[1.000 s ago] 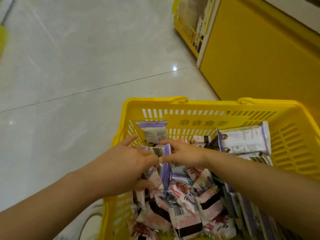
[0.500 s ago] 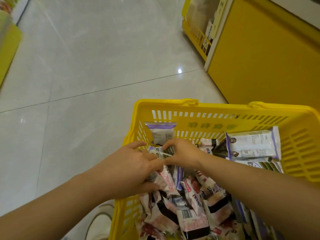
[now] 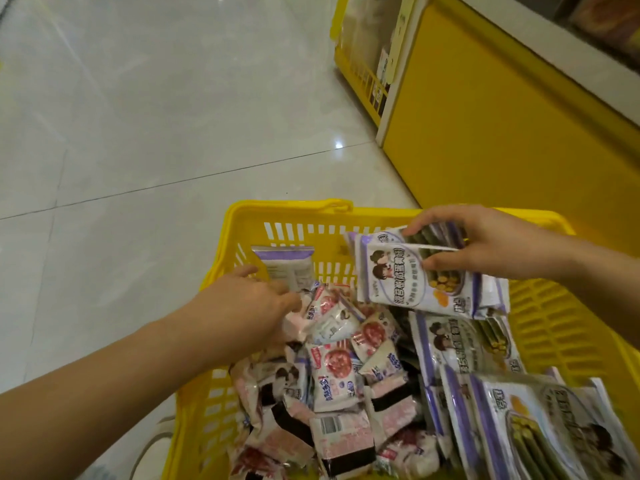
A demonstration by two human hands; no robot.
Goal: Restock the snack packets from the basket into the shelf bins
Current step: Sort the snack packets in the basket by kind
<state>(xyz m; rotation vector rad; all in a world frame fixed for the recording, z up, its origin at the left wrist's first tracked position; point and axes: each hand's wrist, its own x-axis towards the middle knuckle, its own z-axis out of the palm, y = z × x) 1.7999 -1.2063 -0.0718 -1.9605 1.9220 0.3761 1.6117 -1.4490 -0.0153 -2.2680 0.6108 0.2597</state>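
The right hand (image 3: pixel 485 244) is above the far right corner of the yellow basket (image 3: pixel 287 206) and holds a small stack of purple packets (image 3: pixel 415 282). The thumb presses on the front of the stack and the fingers are curled over its top edge. The stack is lifted clear of the other packets and hangs down loosely below the hand. The left hand (image 3: pixel 249 306) is low at the left side of the basket, with its fingers pushed into the small pink packets (image 3: pixel 332 362). The fingertips are hidden, so I cannot tell if it grips one or only touches them.

The risk I see is in the stack. It is held only at one end and the wrappers look smooth. The lower packets could therefore slide out and fall back into the basket, or onto the floor (image 3: pixel 138 133), on the way to the yellow shelf unit (image 3: pixel 485 133) beyond the basket's far right corner. The two kinds also lie mixed near the middle of the basket, so a wrong packet may travel along to a bin.
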